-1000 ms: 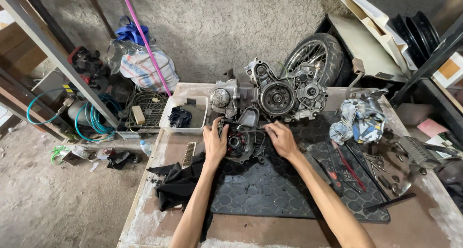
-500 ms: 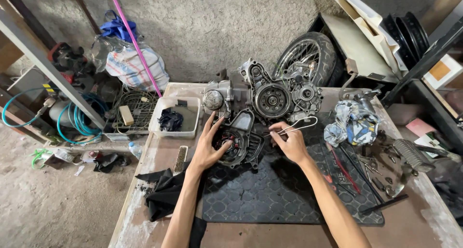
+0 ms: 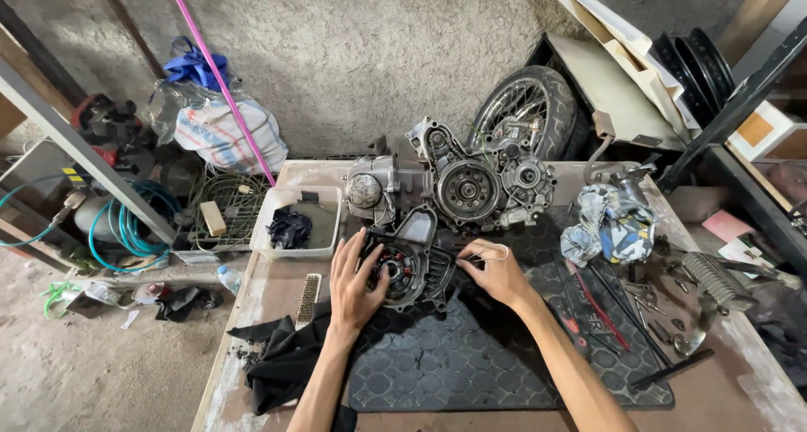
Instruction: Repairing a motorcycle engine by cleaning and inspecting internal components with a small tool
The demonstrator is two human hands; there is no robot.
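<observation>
A dark engine cover [image 3: 412, 266] with a round opening lies on a black patterned rubber mat [image 3: 471, 373] on the workbench. My left hand [image 3: 355, 277] rests flat on the cover's left side, fingers spread. My right hand [image 3: 494, 270] is at the cover's right edge, its fingers pinched around a thin pale ring or loop of wire. Just behind the cover stands a grey motorcycle engine block [image 3: 458, 184].
A white tray [image 3: 279, 249] with a dark rag sits at the bench's back left, a wire brush [image 3: 308, 297] and black cloth [image 3: 282, 365] nearby. Crumpled patterned cloth [image 3: 609, 222] and loose tools [image 3: 626, 302] lie to the right. A wheel [image 3: 525, 113] leans on the wall.
My left hand slid down onto the cover's left side. My right hand moved right off the cover, then came back to its right edge with the thin ring.
</observation>
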